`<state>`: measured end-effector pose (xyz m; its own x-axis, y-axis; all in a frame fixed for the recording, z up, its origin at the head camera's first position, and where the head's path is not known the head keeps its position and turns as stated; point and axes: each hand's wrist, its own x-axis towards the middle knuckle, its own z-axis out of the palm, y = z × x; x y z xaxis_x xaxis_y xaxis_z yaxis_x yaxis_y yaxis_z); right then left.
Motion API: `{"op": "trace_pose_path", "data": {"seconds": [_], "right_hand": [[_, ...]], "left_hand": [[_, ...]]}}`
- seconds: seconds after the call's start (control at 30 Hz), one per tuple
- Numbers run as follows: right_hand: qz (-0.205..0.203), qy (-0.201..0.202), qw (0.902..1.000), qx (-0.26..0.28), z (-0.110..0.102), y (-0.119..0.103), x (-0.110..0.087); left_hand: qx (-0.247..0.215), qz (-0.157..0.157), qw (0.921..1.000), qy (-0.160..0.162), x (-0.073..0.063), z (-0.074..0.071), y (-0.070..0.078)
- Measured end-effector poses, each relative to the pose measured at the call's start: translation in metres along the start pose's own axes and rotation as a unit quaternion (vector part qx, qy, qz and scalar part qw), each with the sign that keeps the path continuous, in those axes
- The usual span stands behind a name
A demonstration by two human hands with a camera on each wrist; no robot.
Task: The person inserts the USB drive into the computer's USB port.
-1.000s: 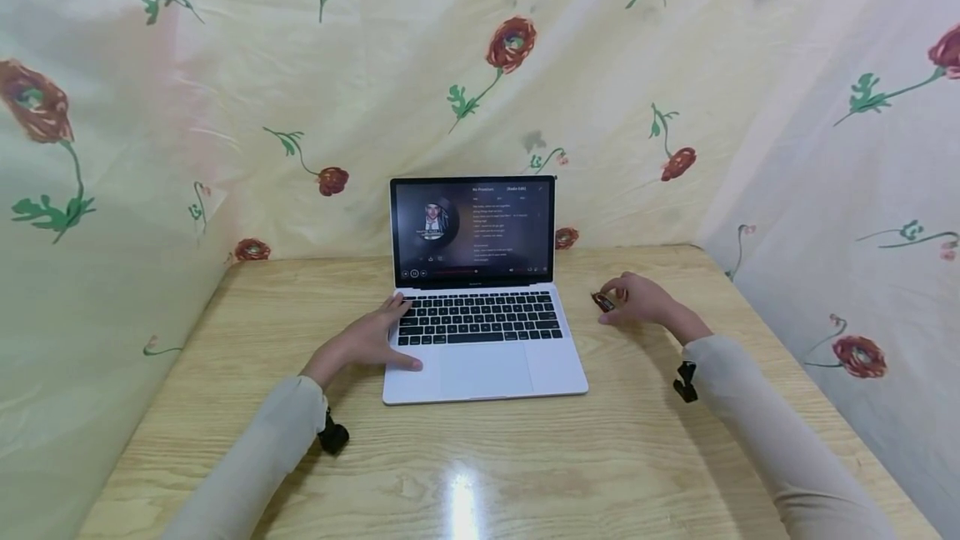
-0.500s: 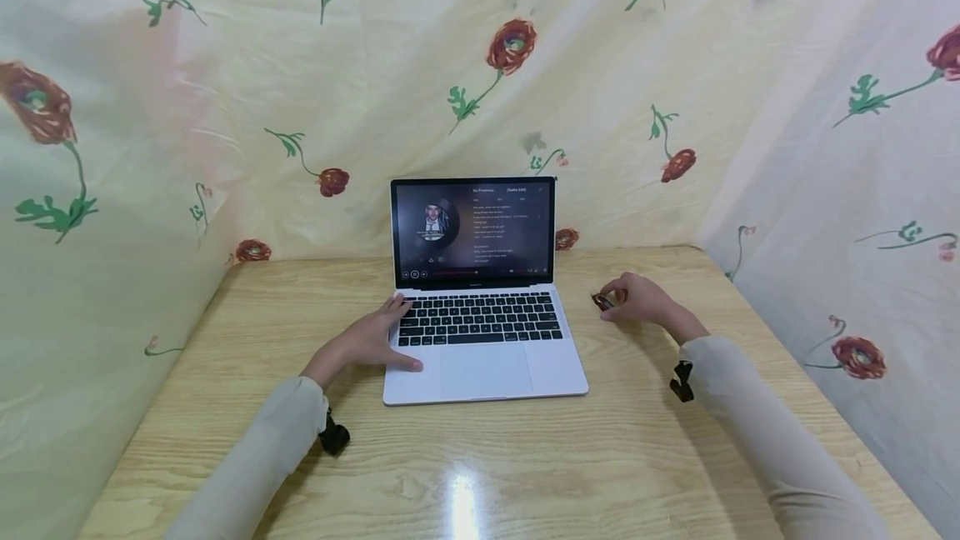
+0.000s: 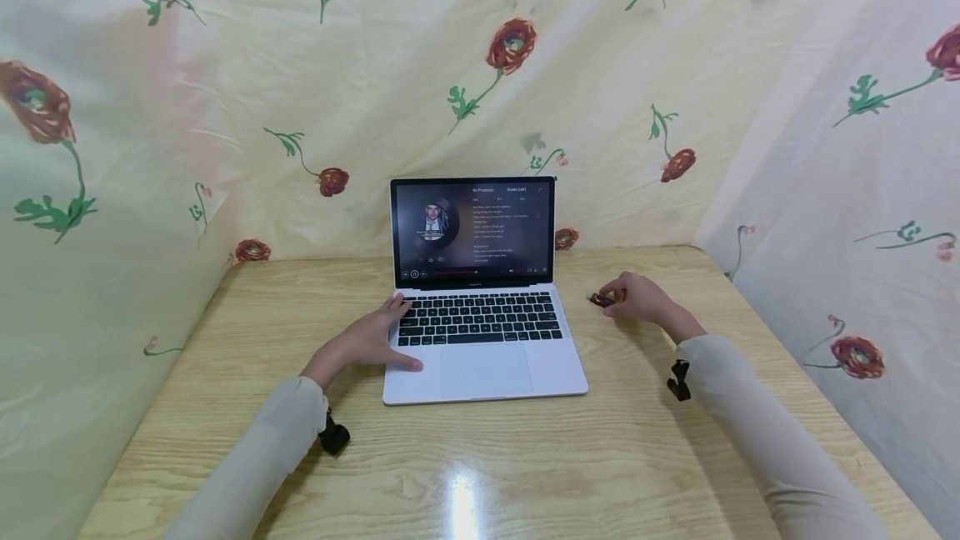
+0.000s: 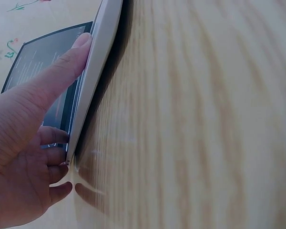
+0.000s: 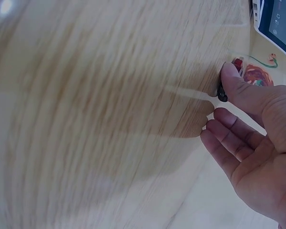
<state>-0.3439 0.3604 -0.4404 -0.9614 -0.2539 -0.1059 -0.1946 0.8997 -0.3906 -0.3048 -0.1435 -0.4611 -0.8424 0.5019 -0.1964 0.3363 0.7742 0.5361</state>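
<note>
An open silver laptop (image 3: 483, 357) stands mid-table, its screen showing a dark media player. My left hand (image 3: 375, 336) rests on its left side, index finger at the keyboard's corner and thumb on the palm rest. In the left wrist view the thumb (image 4: 66, 62) lies along the laptop's edge (image 4: 102, 52), and the other fingers are loosely curled against it. To the right of the laptop, my right hand (image 3: 621, 297) pinches a small red and black stick (image 3: 598, 299) low over the table. The right wrist view shows the thumb (image 5: 231, 78) pressing on the stick (image 5: 222, 94).
The wooden table (image 3: 480, 457) is walled in at the back and both sides by floral cloth (image 3: 225, 107). Bare tabletop lies in front of the laptop and at both its sides. Small black camera mounts sit at both wrists.
My right hand has drifted slightly left toward the laptop with the stick still pinched. The left hand and the laptop have not moved.
</note>
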Motion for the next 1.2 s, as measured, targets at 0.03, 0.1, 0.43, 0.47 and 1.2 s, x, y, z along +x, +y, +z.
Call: {"op": "trace_pose_path", "data": {"seconds": [0.03,0.1,0.43,0.47,1.2], "right_hand": [[0.001,0.0,1.0,-0.001,0.0,-0.0002,0.0],[0.0,0.0,1.0,-0.001,0.0002,-0.0007,0.0002],[-0.002,-0.002,1.0,0.002,-0.0002,-0.0011,-0.0016],[0.001,-0.002,1.0,0.003,-0.0002,-0.0011,-0.0014],[-0.002,0.006,1.0,0.004,-0.0004,0.002,0.0056]], "left_hand": [[0.0,0.0,1.0,0.0,0.0,0.0,0.0],[0.0,0.0,1.0,0.0,0.0,0.0,0.0001],[-0.003,-0.002,1.0,0.0,-0.0008,0.0007,0.0008],[-0.003,-0.001,1.0,0.0,-0.0009,0.0008,0.0008],[-0.007,-0.002,1.0,0.003,-0.0016,-0.0004,0.0025]]}}
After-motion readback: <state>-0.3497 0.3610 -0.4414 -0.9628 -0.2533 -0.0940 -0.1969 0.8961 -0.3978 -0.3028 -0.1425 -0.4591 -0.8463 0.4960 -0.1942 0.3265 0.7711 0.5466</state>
